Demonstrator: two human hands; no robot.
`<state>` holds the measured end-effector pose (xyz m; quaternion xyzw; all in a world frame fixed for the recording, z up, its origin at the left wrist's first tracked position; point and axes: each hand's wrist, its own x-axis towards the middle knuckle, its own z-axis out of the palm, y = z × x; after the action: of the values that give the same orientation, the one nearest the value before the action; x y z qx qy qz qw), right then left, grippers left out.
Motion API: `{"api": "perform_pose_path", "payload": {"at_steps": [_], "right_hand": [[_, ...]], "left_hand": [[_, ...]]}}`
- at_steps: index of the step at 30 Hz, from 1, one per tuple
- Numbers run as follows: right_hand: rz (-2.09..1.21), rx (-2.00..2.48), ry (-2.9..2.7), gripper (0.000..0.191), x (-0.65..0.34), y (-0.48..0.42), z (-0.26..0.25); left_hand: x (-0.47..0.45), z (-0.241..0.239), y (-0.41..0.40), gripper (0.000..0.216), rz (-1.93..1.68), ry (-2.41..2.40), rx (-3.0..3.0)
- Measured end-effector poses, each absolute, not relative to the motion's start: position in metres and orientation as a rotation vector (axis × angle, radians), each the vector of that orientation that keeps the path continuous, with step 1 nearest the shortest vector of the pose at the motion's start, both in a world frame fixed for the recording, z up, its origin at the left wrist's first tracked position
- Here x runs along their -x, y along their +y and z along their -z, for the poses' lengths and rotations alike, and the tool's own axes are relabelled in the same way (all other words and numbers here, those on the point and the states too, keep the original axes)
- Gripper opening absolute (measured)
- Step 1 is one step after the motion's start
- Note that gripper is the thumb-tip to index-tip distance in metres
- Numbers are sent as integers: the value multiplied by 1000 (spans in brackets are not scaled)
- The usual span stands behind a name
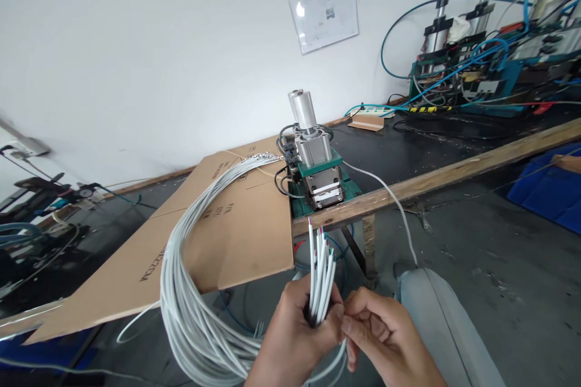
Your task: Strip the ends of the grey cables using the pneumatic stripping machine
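Note:
My left hand (302,326) is closed around a bunch of white cables (323,278), their cut ends pointing up with small coloured wire tips showing. Right beside it, my right hand (379,329) has thumb and forefinger pinched together next to the bunch; whatever is between those fingertips is too small to make out. From the hands, a thick loop of white cables (181,290) hangs down and curves up over the cardboard. Its far ends lie near a small pneumatic machine (313,148) with a silver cylinder and green base.
Flattened cardboard (245,230) covers the left part of the black workbench (385,157), which has a wooden front edge. More pneumatic machines (472,54) with blue hoses stand at the right. A blue bin (551,193) is lower right. Equipment with a gauge (86,192) sits at left.

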<state>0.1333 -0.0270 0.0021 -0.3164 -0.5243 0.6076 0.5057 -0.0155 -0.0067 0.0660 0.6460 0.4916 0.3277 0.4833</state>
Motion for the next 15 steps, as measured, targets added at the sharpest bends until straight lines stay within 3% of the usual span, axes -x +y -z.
{"api": "perform_pose_path", "payload": {"at_steps": [8, 12, 15], "right_hand": [[-873, 1063, -1623, 31, -141, -37, -2], [-1231, 935, -1432, 36, -139, -34, -1], [-1542, 755, -1171, 37, -133, -29, 0]], "left_hand": [[5, -69, -6, 11, -797, 1331, -1675], [10, -68, -8, 14, -815, 1223, -1554], [16, -68, -10, 30, -842, 1064, -1389]]}}
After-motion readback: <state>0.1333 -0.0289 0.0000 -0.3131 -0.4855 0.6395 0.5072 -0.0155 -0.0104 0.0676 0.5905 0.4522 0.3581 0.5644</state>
